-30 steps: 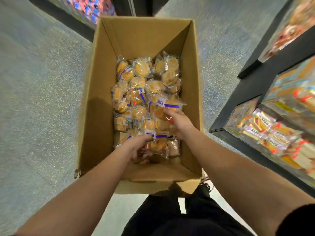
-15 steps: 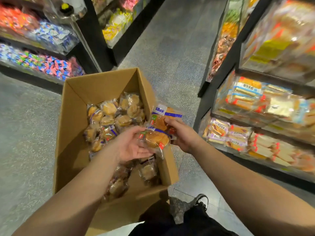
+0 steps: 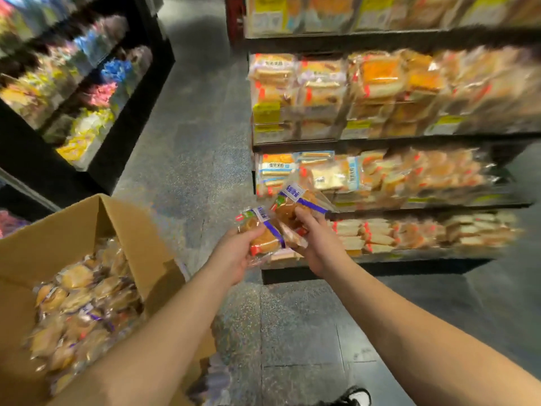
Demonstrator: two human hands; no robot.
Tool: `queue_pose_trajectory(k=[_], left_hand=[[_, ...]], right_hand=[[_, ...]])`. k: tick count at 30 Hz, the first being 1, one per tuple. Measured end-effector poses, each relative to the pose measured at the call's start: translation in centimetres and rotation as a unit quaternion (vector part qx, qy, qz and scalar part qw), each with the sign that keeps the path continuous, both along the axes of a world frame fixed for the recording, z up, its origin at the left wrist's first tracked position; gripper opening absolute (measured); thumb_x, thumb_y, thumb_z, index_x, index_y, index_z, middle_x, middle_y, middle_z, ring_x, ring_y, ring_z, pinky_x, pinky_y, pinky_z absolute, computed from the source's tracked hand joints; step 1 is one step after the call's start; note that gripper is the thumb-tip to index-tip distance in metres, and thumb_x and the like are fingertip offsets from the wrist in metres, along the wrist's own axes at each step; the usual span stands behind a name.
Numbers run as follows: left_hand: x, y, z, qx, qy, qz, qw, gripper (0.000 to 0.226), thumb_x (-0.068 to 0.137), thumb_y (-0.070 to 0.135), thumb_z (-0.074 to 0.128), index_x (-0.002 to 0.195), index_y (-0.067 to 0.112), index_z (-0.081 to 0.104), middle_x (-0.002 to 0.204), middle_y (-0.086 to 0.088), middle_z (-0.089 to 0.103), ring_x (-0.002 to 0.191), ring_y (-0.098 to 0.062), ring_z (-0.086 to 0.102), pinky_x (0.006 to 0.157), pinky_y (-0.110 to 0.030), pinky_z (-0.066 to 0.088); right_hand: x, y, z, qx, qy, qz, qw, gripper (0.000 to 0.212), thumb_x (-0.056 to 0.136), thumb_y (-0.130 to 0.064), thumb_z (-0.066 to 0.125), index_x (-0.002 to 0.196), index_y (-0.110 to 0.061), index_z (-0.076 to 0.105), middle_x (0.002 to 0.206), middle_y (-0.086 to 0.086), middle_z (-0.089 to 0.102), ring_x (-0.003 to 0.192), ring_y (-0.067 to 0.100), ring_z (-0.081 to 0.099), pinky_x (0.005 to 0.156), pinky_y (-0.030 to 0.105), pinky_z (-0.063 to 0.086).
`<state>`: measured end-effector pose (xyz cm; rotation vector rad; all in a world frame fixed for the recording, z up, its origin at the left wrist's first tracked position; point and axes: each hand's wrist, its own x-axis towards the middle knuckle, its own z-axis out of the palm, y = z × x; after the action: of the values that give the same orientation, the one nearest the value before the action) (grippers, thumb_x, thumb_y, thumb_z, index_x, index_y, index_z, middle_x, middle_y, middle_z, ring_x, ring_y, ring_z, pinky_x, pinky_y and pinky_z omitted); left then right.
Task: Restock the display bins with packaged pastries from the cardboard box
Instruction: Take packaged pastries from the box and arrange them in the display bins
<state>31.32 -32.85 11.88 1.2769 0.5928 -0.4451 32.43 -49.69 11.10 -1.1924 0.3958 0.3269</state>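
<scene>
left hand (image 3: 234, 256): fingers (image 3: 252, 233) pinched on a pack (image 3: 265, 234), held over the floor, clear of the box (image 3: 96, 230).
right hand (image 3: 319, 244): fingers closed round a second pack (image 3: 295, 197), held higher and farther.
key relation: bins (image 3: 380, 183) lie far and right of both hands; the right hand is nearer, its pack seen just in front of the middle shelf.
axis: left pack's long axis runs near-right to far-left; right pack's is tilted up toward the shelf, label end farthest.
box: near left, plenty of pastries left inside.
blur: exact bin cannot be told.
</scene>
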Motion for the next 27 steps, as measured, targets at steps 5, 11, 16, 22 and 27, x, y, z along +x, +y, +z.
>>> queue_pose_trajectory(k=[5, 11, 16, 22, 27], left_hand=[[2.3, -10.2, -0.1, 0.076, -0.051, -0.087, 0.992, 0.035, 0.088, 0.016, 0.073, 0.121, 0.01, 0.063, 0.092, -0.003, 0.077, 0.074, -0.016, 0.074, 0.071, -0.032, 0.058], [5.4, -21.9, 2.0, 0.226, -0.138, -0.26, 0.929, 0.071, 0.07, 0.053, 0.082, 0.127, 0.019, 0.057, 0.113, 0.002, 0.073, 0.097, -0.017, 0.072, 0.092, -0.04, 0.054], [8.4, -30.5, 5.9, 0.34, -0.216, -0.433, 0.806, 0.034, 0.087, 0.047, 0.068, 0.112, 0.03, 0.055, 0.095, 0.02, 0.063, 0.075, 0.009, 0.061, 0.073, -0.013, 0.047], [11.3, -39.7, 9.2, 0.284, -0.254, -0.584, 0.717, 0.05, 0.064, 0.067, 0.078, 0.101, 0.038, 0.061, 0.086, 0.035, 0.069, 0.083, 0.013, 0.065, 0.087, -0.023, 0.046], [13.4, -47.5, 10.0, 0.217, -0.242, -0.655, 0.682, 0.056, 0.068, 0.044, 0.085, 0.116, 0.036, 0.056, 0.101, 0.021, 0.073, 0.099, 0.002, 0.067, 0.088, -0.018, 0.05]], right_hand=[[1.3, -16.0, 0.1, -0.039, 0.002, 0.007, 0.999, 0.041, 0.094, -0.033, 0.067, 0.129, -0.016, 0.053, 0.119, 0.008, 0.067, 0.098, 0.021, 0.067, 0.074, 0.034, 0.051], [1.4, -33.7, 1.6, -0.216, -0.035, 0.128, 0.967, 0.046, 0.082, -0.05, 0.071, 0.114, -0.017, 0.069, 0.109, 0.006, 0.074, 0.097, 0.03, 0.068, 0.081, 0.038, 0.049], [1.3, -45.0, 4.7, -0.327, -0.02, 0.188, 0.926, 0.068, 0.064, -0.076, 0.076, 0.115, -0.032, 0.067, 0.111, -0.004, 0.073, 0.108, 0.025, 0.067, 0.103, 0.052, 0.047], [0.9, -53.5, 9.2, -0.35, 0.001, 0.241, 0.905, 0.047, 0.078, -0.055, 0.077, 0.115, -0.027, 0.066, 0.109, -0.006, 0.074, 0.107, 0.019, 0.068, 0.088, 0.036, 0.053], [1.8, -58.5, 11.0, -0.358, 0.026, 0.265, 0.895, 0.057, 0.074, -0.053, 0.081, 0.116, -0.019, 0.065, 0.112, 0.001, 0.074, 0.108, 0.023, 0.069, 0.107, 0.053, 0.045]])
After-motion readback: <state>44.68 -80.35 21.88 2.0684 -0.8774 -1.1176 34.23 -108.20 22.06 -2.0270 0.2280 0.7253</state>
